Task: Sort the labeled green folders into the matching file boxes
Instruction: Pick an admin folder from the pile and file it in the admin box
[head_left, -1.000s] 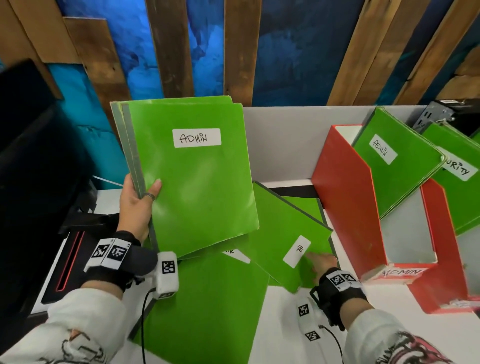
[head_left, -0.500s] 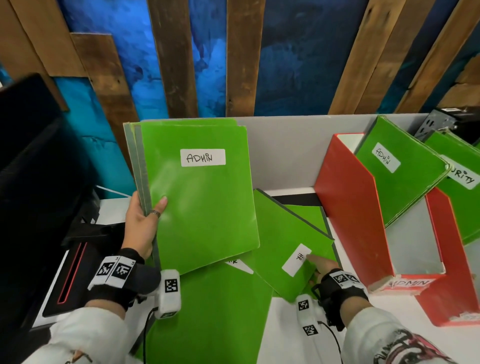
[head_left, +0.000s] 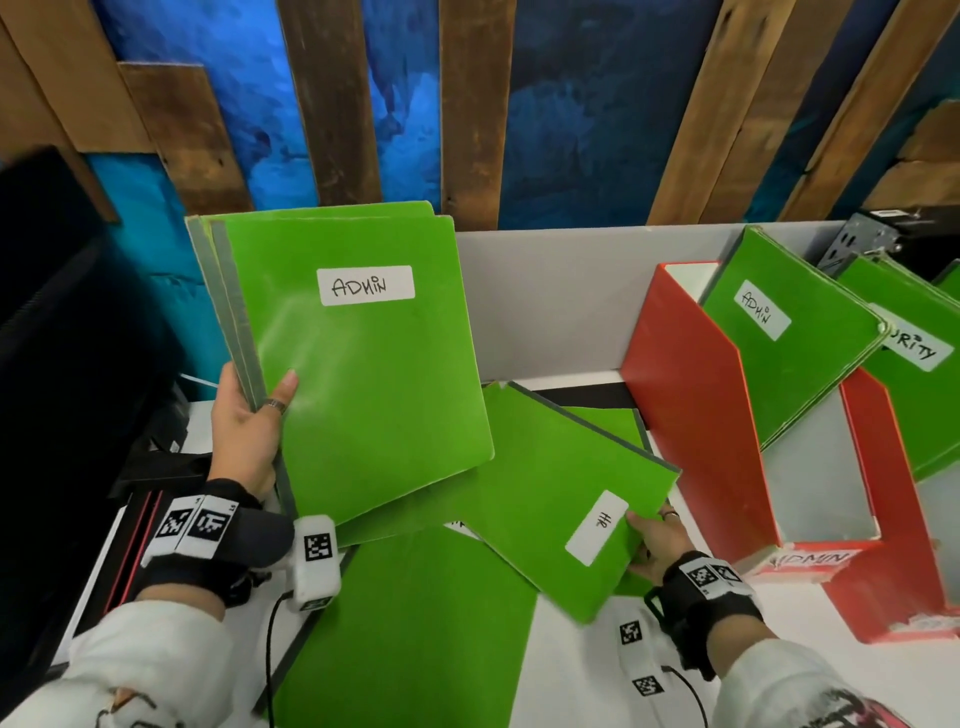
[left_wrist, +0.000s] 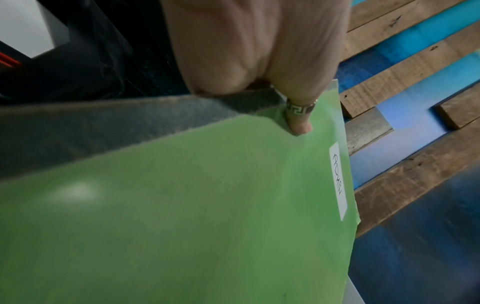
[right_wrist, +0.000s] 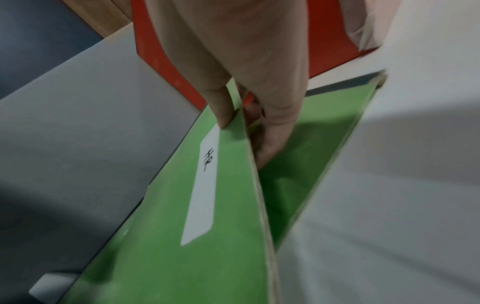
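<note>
My left hand (head_left: 249, 426) grips the spine edge of a small stack of green folders, held upright at the left. The front one is the ADMIN folder (head_left: 363, 374), with my thumb on its cover (left_wrist: 298, 123). My right hand (head_left: 657, 540) pinches the near corner of the HR folder (head_left: 561, 493), thumb on top beside its white label (right_wrist: 205, 164) and fingers underneath, lifting that edge off the folders below. A red file box marked ADMIN (head_left: 701, 415) stands at the right and holds another ADMIN folder (head_left: 789, 332).
More green folders (head_left: 415, 623) lie flat on the white table (head_left: 571, 665) under the HR folder. A second red box (head_left: 883, 519) further right holds a folder labeled with letters ending "URITY". A grey partition (head_left: 545, 301) runs behind; dark equipment (head_left: 78, 364) fills the left.
The right hand's thumb has slid onto the HR folder's corner and raised that edge slightly. The left hand still holds the stack upright, roughly where it was.
</note>
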